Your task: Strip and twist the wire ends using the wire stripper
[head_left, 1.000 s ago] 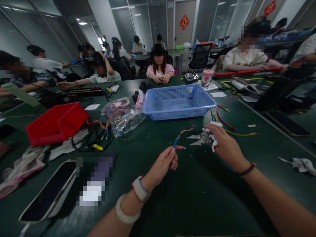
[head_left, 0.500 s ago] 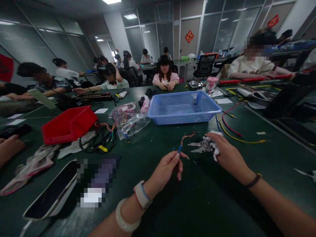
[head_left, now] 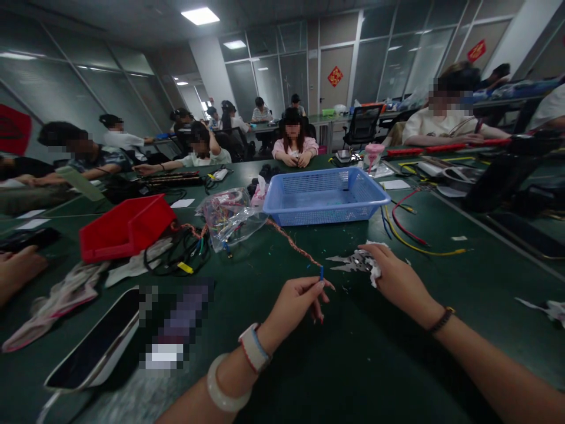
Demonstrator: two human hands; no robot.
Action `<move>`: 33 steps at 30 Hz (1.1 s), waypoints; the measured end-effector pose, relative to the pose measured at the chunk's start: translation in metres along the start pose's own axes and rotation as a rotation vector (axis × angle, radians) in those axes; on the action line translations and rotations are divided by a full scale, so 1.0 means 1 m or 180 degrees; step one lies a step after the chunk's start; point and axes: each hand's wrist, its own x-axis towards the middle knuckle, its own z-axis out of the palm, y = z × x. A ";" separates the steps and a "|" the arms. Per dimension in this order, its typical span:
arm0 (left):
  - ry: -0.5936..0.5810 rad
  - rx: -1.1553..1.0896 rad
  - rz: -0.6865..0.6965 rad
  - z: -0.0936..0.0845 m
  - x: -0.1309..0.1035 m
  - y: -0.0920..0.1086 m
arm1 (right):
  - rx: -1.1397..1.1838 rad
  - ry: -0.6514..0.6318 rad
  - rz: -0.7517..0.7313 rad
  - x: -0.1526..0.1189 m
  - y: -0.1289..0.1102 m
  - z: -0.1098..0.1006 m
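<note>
Above the dark green bench (head_left: 463,280), the left grip (head_left: 296,301) pinches a blue-ended copper wire (head_left: 322,273); at three o'clock, the right grip (head_left: 394,280) closes round a plier-like tool (head_left: 353,262). Blue basket (head_left: 326,217) at twelve, glazed wall (head_left: 286,73) beyond.

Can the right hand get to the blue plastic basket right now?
Probably yes: the blue plastic basket sits just ahead of the right hand, and nothing seems to block the way. But that hand holds wire strippers, so grabbing might be awkward.
</note>
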 end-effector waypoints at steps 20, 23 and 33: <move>0.0454 0.0053 -0.0297 0.000 0.002 -0.001 | -0.0614 -0.0492 0.0190 -0.001 -0.030 -0.008; 0.0319 -0.0332 -0.0139 0.000 0.002 -0.002 | -0.0564 -0.0595 0.0255 -0.001 -0.032 -0.011; -0.0573 -0.1442 -0.0371 -0.001 -0.001 0.004 | -0.0307 -0.0539 0.0395 0.000 -0.028 -0.013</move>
